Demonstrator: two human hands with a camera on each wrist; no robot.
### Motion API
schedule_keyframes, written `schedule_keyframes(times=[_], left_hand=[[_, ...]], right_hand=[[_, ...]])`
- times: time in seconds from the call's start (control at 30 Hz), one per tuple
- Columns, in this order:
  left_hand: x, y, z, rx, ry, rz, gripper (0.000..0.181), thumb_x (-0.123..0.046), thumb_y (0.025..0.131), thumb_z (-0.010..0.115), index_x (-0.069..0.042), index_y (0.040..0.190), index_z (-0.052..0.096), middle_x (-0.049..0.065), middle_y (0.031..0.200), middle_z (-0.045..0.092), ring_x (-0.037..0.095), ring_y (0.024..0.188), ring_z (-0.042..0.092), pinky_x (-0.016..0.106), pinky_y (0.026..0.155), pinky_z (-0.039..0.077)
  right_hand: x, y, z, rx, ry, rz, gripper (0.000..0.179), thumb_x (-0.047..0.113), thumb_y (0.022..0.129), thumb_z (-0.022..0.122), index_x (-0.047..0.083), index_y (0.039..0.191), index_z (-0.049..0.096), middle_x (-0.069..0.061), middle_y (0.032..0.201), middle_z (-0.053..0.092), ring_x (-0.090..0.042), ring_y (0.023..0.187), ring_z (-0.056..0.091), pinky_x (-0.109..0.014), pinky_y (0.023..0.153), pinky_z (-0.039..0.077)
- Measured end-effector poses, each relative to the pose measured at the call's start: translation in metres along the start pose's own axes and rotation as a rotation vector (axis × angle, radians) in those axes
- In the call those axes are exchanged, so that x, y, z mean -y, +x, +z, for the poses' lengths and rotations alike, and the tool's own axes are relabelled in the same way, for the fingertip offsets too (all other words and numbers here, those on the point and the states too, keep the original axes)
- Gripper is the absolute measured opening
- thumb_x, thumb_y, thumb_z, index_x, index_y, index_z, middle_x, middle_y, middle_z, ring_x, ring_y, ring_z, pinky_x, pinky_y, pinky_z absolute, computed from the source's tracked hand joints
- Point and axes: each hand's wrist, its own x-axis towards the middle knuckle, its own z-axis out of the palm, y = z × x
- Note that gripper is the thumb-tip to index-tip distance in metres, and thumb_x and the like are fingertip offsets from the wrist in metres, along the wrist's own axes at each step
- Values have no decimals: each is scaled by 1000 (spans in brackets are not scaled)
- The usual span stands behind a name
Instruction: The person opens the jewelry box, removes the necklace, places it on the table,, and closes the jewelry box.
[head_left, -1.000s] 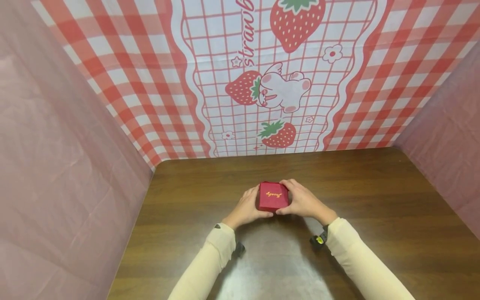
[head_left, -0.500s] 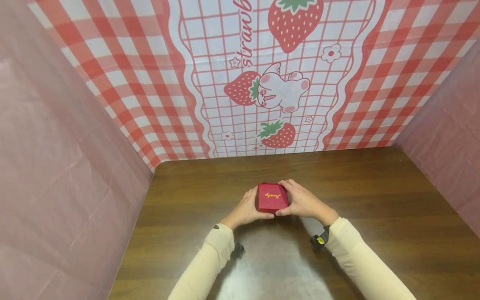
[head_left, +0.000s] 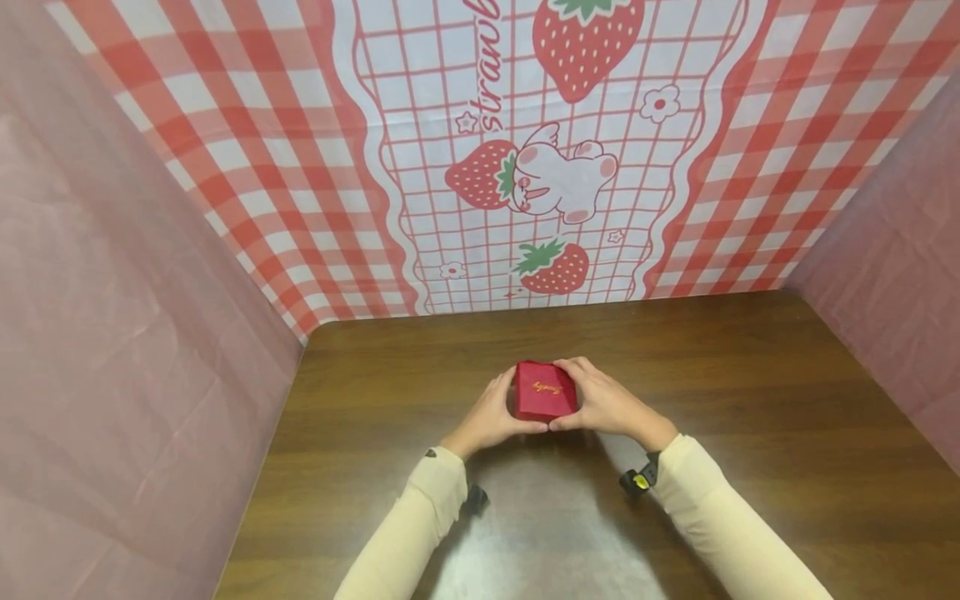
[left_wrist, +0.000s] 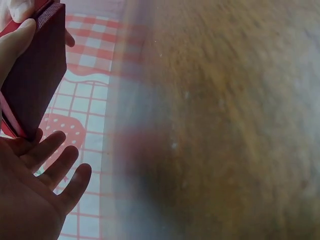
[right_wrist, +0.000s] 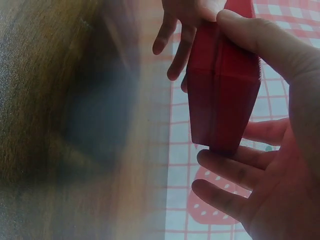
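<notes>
A small red jewelry box (head_left: 545, 393) with gold script on its lid is held between both hands, over the middle of the table. My left hand (head_left: 491, 419) grips its left side and my right hand (head_left: 609, 406) its right, thumbs along the near edge and fingers toward the far one. In the left wrist view, the box's dark underside (left_wrist: 42, 70) faces the camera, and some left fingers spread beyond its corner. The right wrist view shows the box (right_wrist: 222, 95) closed, a seam running along its side, with the right thumb pressed near one end.
The brown wooden table (head_left: 390, 358) reaches back to a strawberry-patterned checked cloth (head_left: 555, 183). Pink curtains hang on the left (head_left: 127, 333) and right (head_left: 885, 275). Both wrists wear small black cameras, the right one (head_left: 636, 482) with a yellow mark.
The box has tilted and shifted very slightly, now a little higher in the head view than half a second ago. Both hands keep the same grip.
</notes>
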Motion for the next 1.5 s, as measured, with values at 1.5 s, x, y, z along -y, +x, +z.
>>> schedule_keyframes(times=[1.5], left_hand=[[-4,-1,-7,-38,-34,27,95,-43,69,85,-8,145,39,10,137,52,24,119,52,44,99,49]], right_hand=[[-3,1,5,-162,38,-77,86,48,60,88,6,128,58,-6,112,62,-18,94,61,-40,79,55]])
